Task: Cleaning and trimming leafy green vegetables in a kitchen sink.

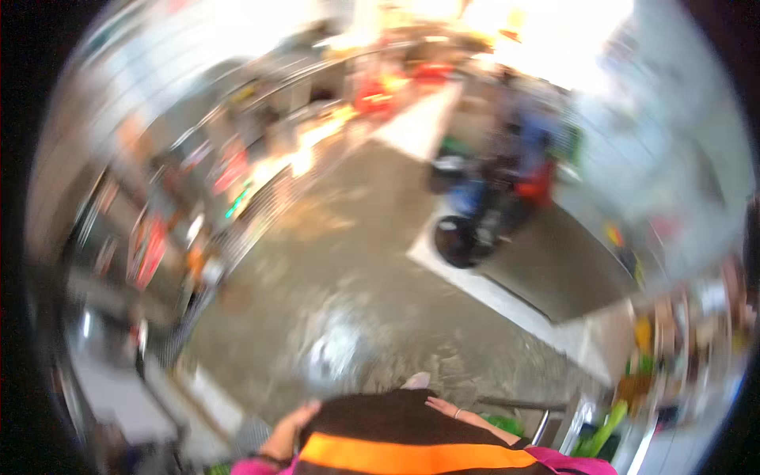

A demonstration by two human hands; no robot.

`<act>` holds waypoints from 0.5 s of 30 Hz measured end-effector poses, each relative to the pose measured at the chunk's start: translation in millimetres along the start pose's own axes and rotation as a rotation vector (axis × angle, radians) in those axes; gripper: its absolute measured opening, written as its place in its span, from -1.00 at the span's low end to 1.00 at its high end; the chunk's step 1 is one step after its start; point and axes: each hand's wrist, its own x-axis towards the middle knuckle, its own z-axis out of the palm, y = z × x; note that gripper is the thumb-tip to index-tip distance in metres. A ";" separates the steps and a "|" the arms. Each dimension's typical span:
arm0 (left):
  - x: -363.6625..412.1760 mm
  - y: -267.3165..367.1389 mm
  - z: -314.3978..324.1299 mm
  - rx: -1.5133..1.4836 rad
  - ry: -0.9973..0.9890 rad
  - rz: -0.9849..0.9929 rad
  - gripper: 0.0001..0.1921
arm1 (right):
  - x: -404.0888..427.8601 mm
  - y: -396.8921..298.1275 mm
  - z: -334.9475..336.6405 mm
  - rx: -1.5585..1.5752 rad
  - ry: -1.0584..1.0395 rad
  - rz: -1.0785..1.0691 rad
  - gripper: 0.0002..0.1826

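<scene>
My left hand (pixel 303 411) is at the left side of a dark apron (pixel 374 415) with an orange band, worn on my body. At the apron's other side is my right hand (pixel 442 407), its fingers pointing towards the dark cloth, a thin band at the wrist. No object shows in either hand. Blur hides whether the fingers touch the cloth. The tip of a light shoe (pixel 417 380) shows beyond the apron, on a grey, shiny floor (pixel 356 267).
Blurred shelves with red and orange goods (pixel 148 249) line the left. A motorcycle or similar dark wheeled thing (pixel 469 237) stands ahead right, by a pale raised edge (pixel 504 303). Shelves with goods (pixel 683 332) and green items (pixel 602 436) are at the right.
</scene>
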 end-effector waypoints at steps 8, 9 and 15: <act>39.6 231.2 36.1 0.401 -0.111 0.277 -0.75 | -81.7 86.2 -33.0 0.678 0.315 0.792 -0.40; 38.0 262.0 39.1 0.418 -0.106 0.349 -0.74 | -63.5 127.4 -12.6 0.662 0.335 0.813 -0.42; 36.4 429.5 12.6 0.615 -0.296 0.694 -0.62 | -56.3 102.5 -83.0 0.451 0.102 0.737 -0.52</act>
